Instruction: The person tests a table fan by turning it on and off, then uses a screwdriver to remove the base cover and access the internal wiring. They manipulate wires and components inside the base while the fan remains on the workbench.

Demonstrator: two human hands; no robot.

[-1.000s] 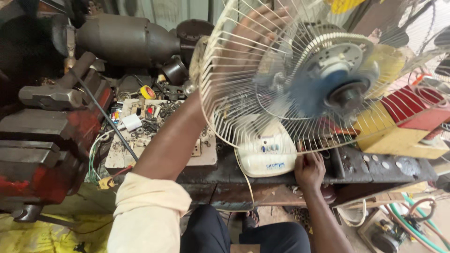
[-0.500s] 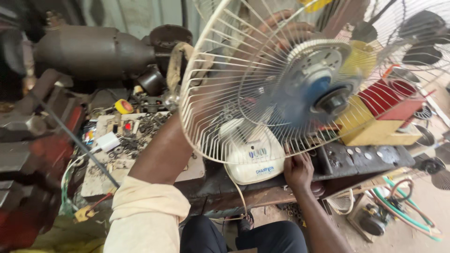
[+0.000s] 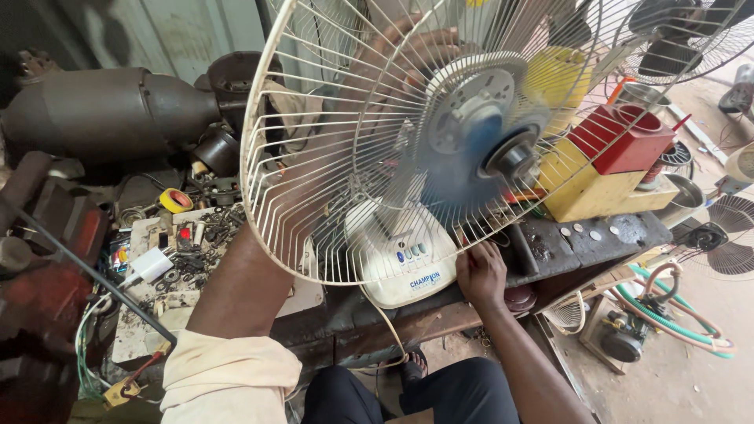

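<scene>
A table fan stands on the workbench edge, with a white wire guard and blue blades that are blurred as if spinning. Its white base has a row of small buttons. My left arm reaches round behind the guard. My left hand shows through the wires at the top, fingers wrapped on the back of the fan head. My right hand lies at the right edge of the base with curled fingers touching it.
A yellow box carrying a red container sits right of the fan. A dark metal cylinder lies at the back left. A board of small parts and a yellow tape roll are on the left. Hoses and another fan are on the floor.
The view has shifted, so the fan now sits more to the left and looms larger. Both hands stay on the fan, and the blades stay blurred.
</scene>
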